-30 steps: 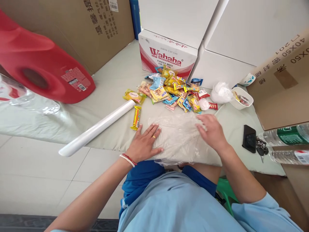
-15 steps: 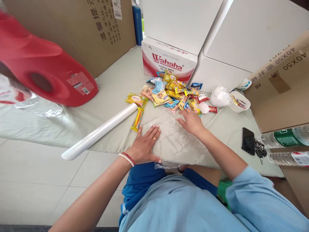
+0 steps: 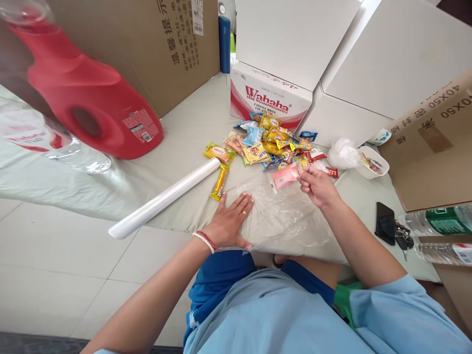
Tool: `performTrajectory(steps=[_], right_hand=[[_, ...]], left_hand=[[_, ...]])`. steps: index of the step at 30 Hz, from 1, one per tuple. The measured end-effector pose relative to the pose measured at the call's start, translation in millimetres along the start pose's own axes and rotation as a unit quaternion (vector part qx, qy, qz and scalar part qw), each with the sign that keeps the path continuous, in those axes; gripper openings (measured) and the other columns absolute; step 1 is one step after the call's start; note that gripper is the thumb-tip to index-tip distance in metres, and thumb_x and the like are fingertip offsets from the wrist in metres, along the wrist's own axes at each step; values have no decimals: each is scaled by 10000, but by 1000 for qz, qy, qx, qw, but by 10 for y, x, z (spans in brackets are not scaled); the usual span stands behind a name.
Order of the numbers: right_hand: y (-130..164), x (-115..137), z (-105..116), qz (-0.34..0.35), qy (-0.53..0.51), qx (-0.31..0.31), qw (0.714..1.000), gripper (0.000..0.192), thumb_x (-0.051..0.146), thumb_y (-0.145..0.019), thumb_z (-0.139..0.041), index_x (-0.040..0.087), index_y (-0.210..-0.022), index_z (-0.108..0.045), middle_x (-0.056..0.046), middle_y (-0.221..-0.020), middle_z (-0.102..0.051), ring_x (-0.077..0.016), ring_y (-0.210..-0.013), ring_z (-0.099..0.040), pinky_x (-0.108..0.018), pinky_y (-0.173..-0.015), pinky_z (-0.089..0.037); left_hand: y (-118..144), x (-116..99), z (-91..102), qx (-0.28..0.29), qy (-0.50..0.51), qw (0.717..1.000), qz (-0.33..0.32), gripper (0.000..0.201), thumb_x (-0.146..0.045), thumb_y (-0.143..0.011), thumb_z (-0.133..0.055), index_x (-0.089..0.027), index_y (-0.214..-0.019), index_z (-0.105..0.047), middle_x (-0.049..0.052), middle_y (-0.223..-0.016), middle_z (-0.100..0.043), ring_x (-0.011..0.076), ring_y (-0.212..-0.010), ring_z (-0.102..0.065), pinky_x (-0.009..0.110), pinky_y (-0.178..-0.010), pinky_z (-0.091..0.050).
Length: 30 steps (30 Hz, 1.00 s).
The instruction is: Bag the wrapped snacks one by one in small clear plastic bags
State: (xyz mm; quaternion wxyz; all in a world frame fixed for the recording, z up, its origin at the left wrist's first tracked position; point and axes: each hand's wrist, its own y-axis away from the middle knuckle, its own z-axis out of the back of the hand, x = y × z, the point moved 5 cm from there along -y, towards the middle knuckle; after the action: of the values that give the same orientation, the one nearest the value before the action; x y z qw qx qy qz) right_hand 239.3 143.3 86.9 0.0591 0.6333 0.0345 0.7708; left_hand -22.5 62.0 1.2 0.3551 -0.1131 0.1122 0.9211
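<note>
Snacks lie heaped at the far side of the table [image 3: 184, 142], a bright snack pile [image 3: 271, 142] in front of the Wahaha carton [image 3: 271, 96]. Seen from the head camera, the person's left hand [image 3: 230, 221] lies flat and open, pressing down the near left edge of a clear plastic bag [image 3: 283, 219] spread on the cloth. The right hand [image 3: 317, 187] pinches a pink snack packet [image 3: 284, 177] by one end, lifted just above the bag's far edge and clear of the pile. Nothing shows inside the bag, so I'd judge the packing barely begun: one packet in hand, nearly the whole heap left. A white film roll [image 3: 165, 197] and a yellow bar [image 3: 220, 182] lie just left of the bag.
</note>
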Motion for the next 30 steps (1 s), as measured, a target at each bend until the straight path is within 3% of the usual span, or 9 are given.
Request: performTrajectory(steps=[2,5,9,12,16,20,24,27,30], right_hand=[[260,-223,-66,-83,-56,64,993,426,526,-690,-794,217,-844,-545,59,-648,-468,-78,-504,-323,-205,-484,-271],[607,-501,-91,-119,79,101,985,366,549,-779,-694,213,-767,-549,38,-611,-480,-105,-506,-391,-224,-487,-328],[795,-347,3,70,372,39,925,266,445,-945,-566,206,-930,-680,-79,-935,-655,-198,-785,-622,-312,-703,-512],[840,-197,-179,190,419,129,878,301,372,-988,-567,249,-1245,-663,-112,-1275,-619,-224,-1036,-659,-354,-889,-547],[925,-297,-512,227,480,275,801,416,237,-954,-621,268,-1368,-603,-119,-1488,-504,-270,-1265,-577,-412,-973,-549],[1089,-300,-559,226,484,255,806,378,236,-990,-564,239,-1366,-609,-167,-1572,-419,-277,-1283,-577,-440,-993,-550],[1440,-266,-667,261,472,348,767,422,344,-1019,-545,284,-1435,-583,-120,-1651,-363,-284,-1342,-567,-423,-1001,-551],[1677,-374,-813,265,496,408,719,449,288,-1015,-538,285,-1464,-563,-93,-1676,-336,-270,-1274,-624,-394,-951,-572],[1798,-507,-917,261,530,394,704,420,232,-1020,-500,251,-1429,-593,-93,-1680,-330,-257,-1138,-690,-392,-887,-590]], left_hand=[[2,-2,5,-3,0,1000,-4,1325,-859,-647,-667,-136,-1646,-182,246,-1707,-139,426,-1589,-109,720,-1171,168],[6,-1,2,-9,-3,1000,-6,1318,-866,-642,-666,-144,-1643,-205,250,-1703,-163,435,-1590,-94,725,-1181,133],[8,-3,-6,-19,-6,1000,-7,1321,-852,-630,-692,-150,-1641,-212,245,-1707,-150,431,-1589,-106,721,-1181,149],[7,-5,-9,-11,-6,1000,-7,1316,-835,-643,-697,-136,-1641,-199,250,-1707,-129,432,-1586,-122,740,-1166,158],[33,17,26,-9,3,1000,-13,1281,-799,-666,-710,-152,-1644,-195,250,-1704,-152,430,-1587,-124,729,-1192,99],[109,117,97,-18,61,997,-36,1269,-757,-694,-729,-184,-1657,-134,237,-1709,-146,403,-1594,-130,674,-1236,23],[140,267,179,-45,147,987,-49,902,-589,-916,-592,-250,-1651,-194,155,-1689,-292,335,-1588,-212,620,-1269,-62],[81,271,234,-73,162,984,2,540,-396,-1045,-354,-273,-1568,-415,85,-1613,-464,267,-1550,-330,571,-1270,-193],[29,67,332,-144,82,982,92,419,-354,-1009,-455,-201,-1347,-648,146,-1538,-544,344,-1519,-371,624,-1216,-283]])
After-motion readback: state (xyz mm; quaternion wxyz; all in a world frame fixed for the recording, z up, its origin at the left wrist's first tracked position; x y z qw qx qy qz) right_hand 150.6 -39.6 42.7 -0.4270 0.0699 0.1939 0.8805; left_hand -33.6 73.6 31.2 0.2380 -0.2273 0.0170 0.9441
